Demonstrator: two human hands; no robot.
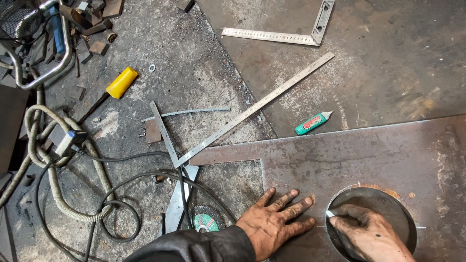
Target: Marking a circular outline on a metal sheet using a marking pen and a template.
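Observation:
My left hand [275,218] lies flat, fingers spread, on a rusty steel plate [349,155] near its left edge. My right hand [366,233] rests inside a large round cut-out [388,199] in that plate. It pinches a small white stick of marking chalk [330,213], whose tip touches the left rim of the hole. Both hands are dirty, and a dark sleeve covers my left forearm.
A large steel square [242,116] lies across the concrete floor and plate edge. A smaller combination square [281,35] lies farther away on another sheet. A green marker tube [312,122], a yellow cylinder [122,82], a grinding disc [206,221], cables and hoses [73,184] lie to the left.

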